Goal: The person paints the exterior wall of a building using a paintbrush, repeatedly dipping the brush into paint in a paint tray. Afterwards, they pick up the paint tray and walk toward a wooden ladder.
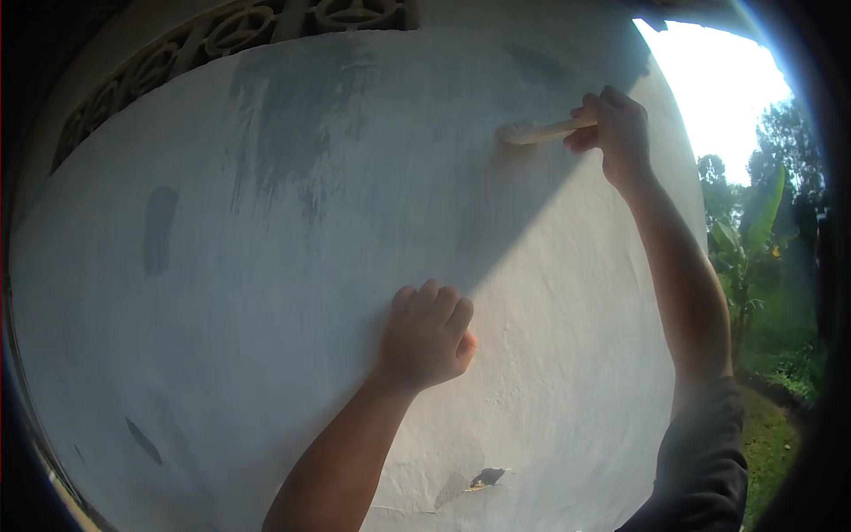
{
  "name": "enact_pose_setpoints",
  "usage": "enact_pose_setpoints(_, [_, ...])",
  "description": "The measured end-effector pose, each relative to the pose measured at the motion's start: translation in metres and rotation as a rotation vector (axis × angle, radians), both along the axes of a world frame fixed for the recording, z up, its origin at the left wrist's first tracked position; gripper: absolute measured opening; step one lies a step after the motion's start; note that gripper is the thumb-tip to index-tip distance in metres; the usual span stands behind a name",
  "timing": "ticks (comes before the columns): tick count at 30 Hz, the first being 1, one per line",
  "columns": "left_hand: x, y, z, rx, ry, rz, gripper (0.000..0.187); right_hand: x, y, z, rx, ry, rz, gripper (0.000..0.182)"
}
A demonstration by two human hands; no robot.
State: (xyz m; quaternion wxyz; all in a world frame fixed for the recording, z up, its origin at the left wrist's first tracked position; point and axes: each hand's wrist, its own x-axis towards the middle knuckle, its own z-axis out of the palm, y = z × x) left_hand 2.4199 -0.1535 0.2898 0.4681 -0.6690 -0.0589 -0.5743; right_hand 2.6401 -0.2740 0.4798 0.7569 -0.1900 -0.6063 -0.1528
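My right hand point(618, 133) is raised at the upper right, its fingers closed round the light handle of a paintbrush point(551, 132). The brush is held nearly level, and its pale head meets the whitish wall point(292, 355) or comes very close to it. Lower down, near the middle, my left hand point(427, 335) is curled into a fist against the wall, with nothing showing from its fingers; the palm side is hidden. Grey patches point(297, 115) show on the wall's upper left part.
Ornamental vent blocks point(241, 32) run along the wall's top left. A chipped spot point(486, 479) with flaking paint is low on the wall. A slanting shadow edge crosses the surface. Beyond the right edge stand green plants point(753, 239) and grass point(769, 443).
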Motion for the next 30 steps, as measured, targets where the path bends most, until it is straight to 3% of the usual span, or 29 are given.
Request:
enact_pose_setpoints(2, [0.001,0.001,-0.001,0.005,-0.002,-0.035,0.022,0.001,-0.018,-0.015,-0.122,0.000,0.012,0.012])
enact_pose_setpoints(4, [0.001,0.002,-0.001,0.024,-0.012,-0.022,0.022,-0.013,-0.021,-0.008,0.142,-0.016,0.131,0.016])
enact_pose_setpoints(8, [0.002,0.004,-0.002,0.007,-0.012,0.005,0.022,-0.026,0.010,0.069,0.415,-0.057,0.267,0.016])
enact_pose_setpoints(10, [0.002,0.003,-0.001,-0.016,-0.005,-0.001,0.023,-0.031,0.019,0.073,0.131,0.118,-0.083,0.012])
enact_pose_setpoints(14, [0.000,0.004,-0.001,-0.002,0.017,-0.008,0.023,-0.025,0.006,0.006,0.058,0.073,-0.094,0.012])
enact_pose_setpoints(16, [0.000,0.005,-0.001,-0.011,0.039,-0.010,0.023,-0.026,-0.024,-0.024,-0.247,-0.041,-0.220,0.013])
enact_pose_setpoints(17, [0.001,0.005,-0.001,-0.015,0.051,-0.020,0.023,-0.024,-0.030,-0.022,-0.253,-0.028,-0.228,0.013])
enact_pose_setpoints(20, [0.000,0.004,-0.001,-0.040,0.040,0.005,0.023,-0.033,-0.026,0.025,0.118,0.044,-0.002,0.015])
enact_pose_setpoints(21, [0.000,0.004,-0.001,-0.043,0.044,0.003,0.023,-0.024,-0.012,0.052,0.118,0.036,0.004,0.015])
enact_pose_setpoints(23, [0.000,0.004,0.000,-0.042,0.043,0.005,0.024,-0.003,0.018,0.092,0.485,-0.210,-0.441,0.014])
enact_pose_setpoints(24, [0.001,0.004,0.000,-0.046,0.041,-0.002,0.024,-0.012,0.020,0.084,0.484,-0.213,-0.438,0.014])
enact_pose_setpoints(26, [-0.001,0.004,0.000,-0.052,0.046,-0.011,0.024,-0.039,0.020,0.043,0.125,0.110,-0.072,0.016])
enact_pose_setpoints(30, [-0.003,0.005,-0.001,-0.010,0.080,-0.051,0.023,-0.039,-0.015,-0.022,-0.105,0.030,-0.175,0.016])
